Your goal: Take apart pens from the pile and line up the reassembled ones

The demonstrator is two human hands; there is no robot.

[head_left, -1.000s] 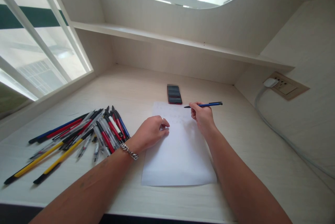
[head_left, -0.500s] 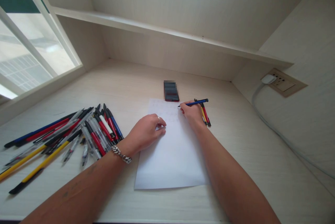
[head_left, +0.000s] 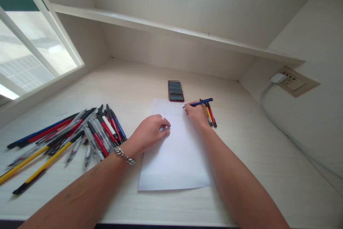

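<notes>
My right hand (head_left: pixel 196 114) grips a blue pen (head_left: pixel 200 102) with its tip on the top right part of a white sheet of paper (head_left: pixel 174 150). My left hand (head_left: pixel 150 132), with a ring and a metal bracelet, rests with loosely curled fingers on the sheet's left edge, holding it down. Two or three pens (head_left: pixel 210 114), red and yellow, lie just right of my right hand. A large heap of pens (head_left: pixel 80 132) in red, blue, yellow and clear lies left of my left hand.
A dark phone (head_left: pixel 175 91) lies beyond the paper. The desk (head_left: pixel 254 157) has a shelf (head_left: pixel 160 29) above it, a window (head_left: pixel 29 54) at the left, and a wall socket (head_left: pixel 293 83) with a white plug and cable at the right.
My right hand has shifted left and brought the blue pen's tip down to the paper. The small group of pens beside it has come into sight. The camera has tilted slightly.
</notes>
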